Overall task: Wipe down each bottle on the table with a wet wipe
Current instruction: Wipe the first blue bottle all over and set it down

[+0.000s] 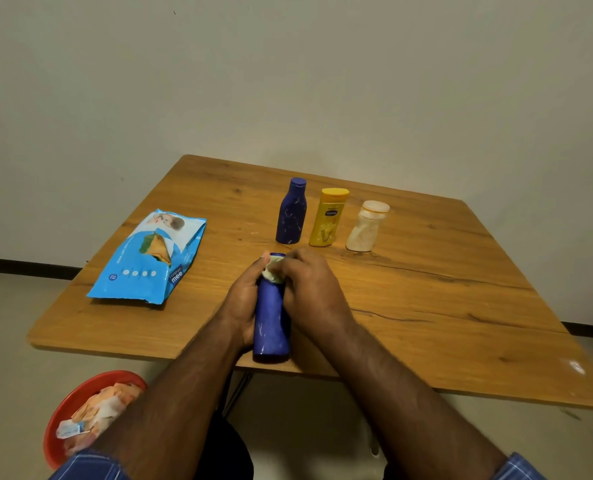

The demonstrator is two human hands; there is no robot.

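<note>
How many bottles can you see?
4. Three stand in a row at the back of the table: a dark blue bottle, a yellow bottle and a white bottle. A fourth blue bottle is held in both hands near the front edge.

Table [426, 289] grained wood, matt; wipes pack [149, 258] glossy plastic.

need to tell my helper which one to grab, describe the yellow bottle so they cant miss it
On the wooden table, three bottles stand upright in a row near the far edge. The yellow bottle is the middle one, between a dark blue bottle and a whitish bottle. It alone is bright yellow, with a yellow cap.
</note>
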